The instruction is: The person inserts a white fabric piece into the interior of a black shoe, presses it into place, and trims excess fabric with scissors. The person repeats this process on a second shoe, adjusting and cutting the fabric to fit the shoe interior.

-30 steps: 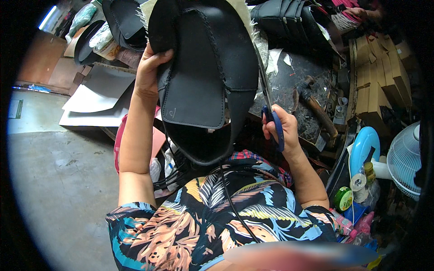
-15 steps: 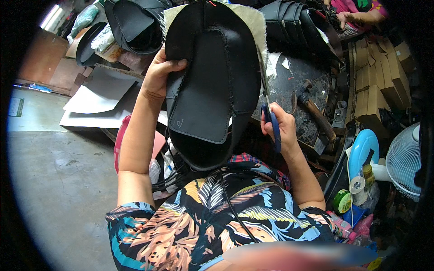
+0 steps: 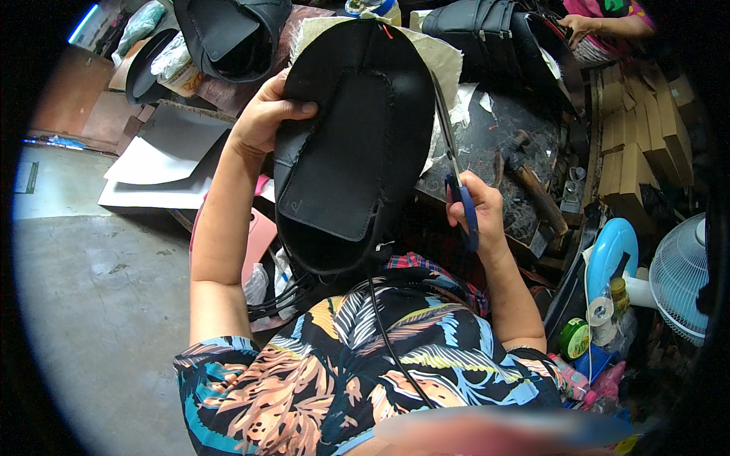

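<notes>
My left hand [image 3: 274, 114] grips the left edge of a large oval black leather piece [image 3: 342, 152], thumb on top and fingers hidden behind. A stitched panel runs down its middle, and a small red mark shows near its upper tip. Cream cloth [image 3: 449, 57] with a frayed edge sticks out behind its top and right side; whether it is joined to the leather I cannot tell. My right hand [image 3: 480, 209] is closed around the blue handles of scissors [image 3: 445, 125]. Their blades point up along the right edge of the leather piece, over the cloth.
A dark worktable [image 3: 525, 190] holds a hammer [image 3: 538, 190] and cloth scraps. Strapped black leather pieces [image 3: 479, 45] lie at the back right, another black piece [image 3: 228, 38] at the back left. Brown boxes [image 3: 639, 129] and a fan [image 3: 677, 277] stand right. Another person's hand [image 3: 582, 29] shows far right.
The leather piece has tilted and come slightly nearer to me at its top, with more cream cloth showing at the right. The scissors have shifted slightly right and down beside its edge.
</notes>
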`<action>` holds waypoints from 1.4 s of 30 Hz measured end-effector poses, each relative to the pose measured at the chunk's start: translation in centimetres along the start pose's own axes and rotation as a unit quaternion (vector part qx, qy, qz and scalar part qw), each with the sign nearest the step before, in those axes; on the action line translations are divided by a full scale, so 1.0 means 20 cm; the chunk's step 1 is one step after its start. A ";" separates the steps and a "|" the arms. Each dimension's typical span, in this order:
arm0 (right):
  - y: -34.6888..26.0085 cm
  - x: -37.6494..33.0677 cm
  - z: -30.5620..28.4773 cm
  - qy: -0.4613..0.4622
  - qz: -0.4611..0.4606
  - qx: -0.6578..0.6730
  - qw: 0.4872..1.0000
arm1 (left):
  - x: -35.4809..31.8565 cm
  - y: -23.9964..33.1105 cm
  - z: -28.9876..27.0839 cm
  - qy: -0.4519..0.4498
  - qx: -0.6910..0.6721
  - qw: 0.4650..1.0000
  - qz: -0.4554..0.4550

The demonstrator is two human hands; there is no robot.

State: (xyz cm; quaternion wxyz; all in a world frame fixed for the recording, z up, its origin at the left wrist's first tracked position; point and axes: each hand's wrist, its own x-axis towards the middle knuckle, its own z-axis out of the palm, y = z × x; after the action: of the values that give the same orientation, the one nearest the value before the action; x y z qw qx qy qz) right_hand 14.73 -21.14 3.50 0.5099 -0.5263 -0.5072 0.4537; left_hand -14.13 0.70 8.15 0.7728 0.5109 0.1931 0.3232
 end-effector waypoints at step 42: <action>-0.38 0.22 -0.20 -0.165 -0.125 -0.429 0.879 | -0.08 0.28 -0.17 -0.234 0.402 0.877 -0.118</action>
State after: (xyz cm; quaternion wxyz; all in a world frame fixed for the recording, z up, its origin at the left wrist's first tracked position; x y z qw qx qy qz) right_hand 18.43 -17.29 11.45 0.1958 -0.5436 -0.7901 0.2047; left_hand -19.18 3.32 11.87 0.5557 0.8119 0.1791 -0.0050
